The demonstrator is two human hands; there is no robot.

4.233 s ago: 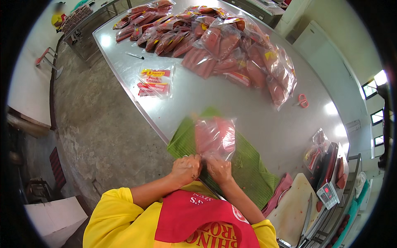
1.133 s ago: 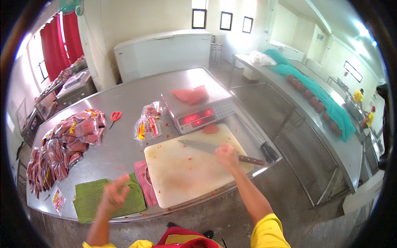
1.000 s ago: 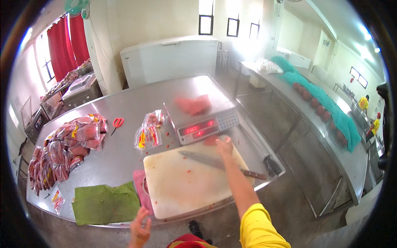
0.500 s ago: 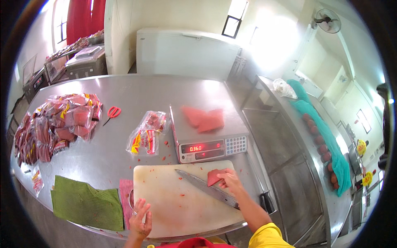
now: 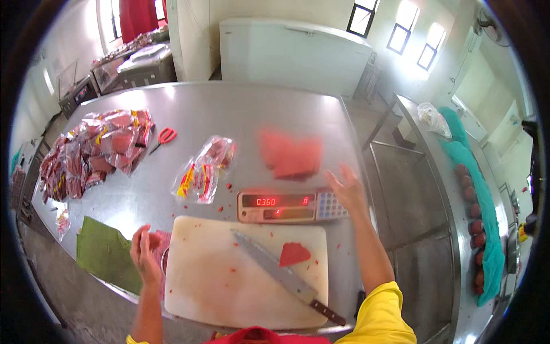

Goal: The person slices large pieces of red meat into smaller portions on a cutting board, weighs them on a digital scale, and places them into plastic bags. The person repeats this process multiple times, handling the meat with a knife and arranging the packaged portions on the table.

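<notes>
My right hand (image 5: 348, 192) is raised over the right end of the scale (image 5: 277, 214), fingers spread and holding nothing. Just left of its fingertips lie thin red meat slices (image 5: 292, 156) on the scale's steel platform, slightly blurred. On the white cutting board (image 5: 200, 275) rests a small cut piece of meat (image 5: 294, 254). Beside that piece a long knife (image 5: 278, 268) lies slantwise, its dark handle toward the near right corner. My left hand (image 5: 146, 254) hovers off the board's left edge, empty, its fingers loosely extended, above a pink cloth (image 5: 161, 280).
Many bagged meat packs (image 5: 94, 152) are heaped at the table's left, with red scissors (image 5: 166, 136) beside them. A partly filled plastic bag (image 5: 206, 169) lies left of the scale. A green cloth (image 5: 106, 252) covers the near left corner. Another steel table (image 5: 458, 229) stands right.
My right hand has let go of the small meat piece, now on the board, and moved up toward the scale. My left hand has risen leftward. The view has shifted.
</notes>
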